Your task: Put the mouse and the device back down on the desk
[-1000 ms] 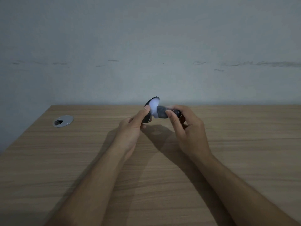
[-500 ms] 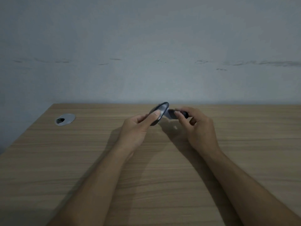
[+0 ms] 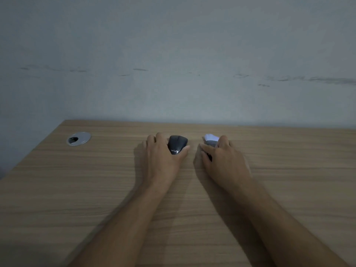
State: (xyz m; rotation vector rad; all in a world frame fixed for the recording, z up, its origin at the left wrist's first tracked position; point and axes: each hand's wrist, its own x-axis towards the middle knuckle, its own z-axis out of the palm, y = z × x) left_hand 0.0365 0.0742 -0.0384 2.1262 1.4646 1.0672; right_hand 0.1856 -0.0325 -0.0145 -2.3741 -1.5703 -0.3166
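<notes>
A black rounded mouse shell (image 3: pixel 177 144) with white lettering lies on the wooden table (image 3: pixel 96 189). My left hand (image 3: pixel 161 160) grips it, thumb on its right side and fingers on its left. About a hand's width to the right, my right hand (image 3: pixel 223 162) holds a grey and white mouse part (image 3: pixel 211 140) down on the table. That hand's thumb and fingers curl round the part, and its near end is hidden under the hand.
A round silver cable grommet (image 3: pixel 78 138) is set in the table at the back left. A pale wall (image 3: pixel 173 64) rises right behind the table's far edge. The table's left edge runs diagonally at the left.
Both hands held the two parts together in the air earlier. Now the parts are separated, each hand has lowered its part onto the table, and the hands have moved apart.
</notes>
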